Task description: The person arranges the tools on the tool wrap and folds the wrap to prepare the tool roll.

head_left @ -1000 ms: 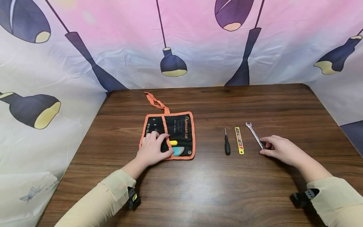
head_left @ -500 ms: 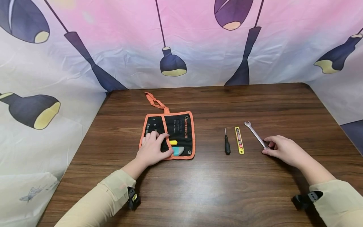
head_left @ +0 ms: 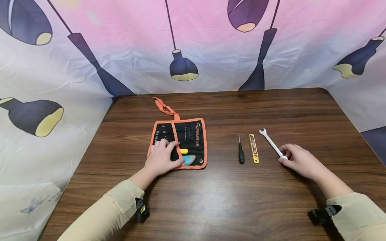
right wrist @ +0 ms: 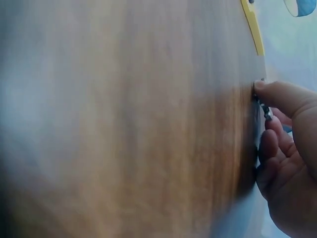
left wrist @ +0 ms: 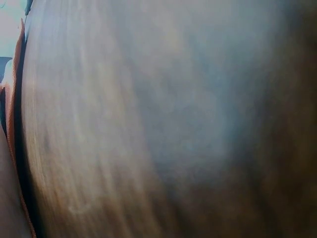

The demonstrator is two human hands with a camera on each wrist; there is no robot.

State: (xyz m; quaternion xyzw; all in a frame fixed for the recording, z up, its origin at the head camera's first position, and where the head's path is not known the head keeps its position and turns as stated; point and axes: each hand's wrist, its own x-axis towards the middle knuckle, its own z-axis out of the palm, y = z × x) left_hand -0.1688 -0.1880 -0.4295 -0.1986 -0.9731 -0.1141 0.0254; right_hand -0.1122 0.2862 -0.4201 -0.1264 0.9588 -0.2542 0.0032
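Observation:
My left hand (head_left: 161, 158) rests on a black tool pouch (head_left: 190, 134) with orange edging, its index finger and thumb spread beside the orange pocket strip. A yellow handle end (head_left: 184, 151) and a teal-and-grey handle (head_left: 189, 160) stick out of the pocket by the thumb. On the right, a silver wrench (head_left: 271, 141) lies slanted on the table, open jaw pointing away. My right hand (head_left: 298, 160) pinches its near end between thumb and index finger. The right wrist view shows a bit of the metal end (right wrist: 268, 114) between thumb and fingers. The left wrist view shows mostly blurred table.
Left of the wrench lie a yellow flat case (head_left: 254, 149) with a printed label and a black-handled screwdriver (head_left: 241, 154). An orange strap (head_left: 167, 108) extends from the pouch toward the back edge of the brown wooden table (head_left: 223, 194). A patterned curtain hangs behind.
My right hand has shifted slightly right, and the wrench has turned a little with its near end moving right. The left hand and pouch look unmoved.

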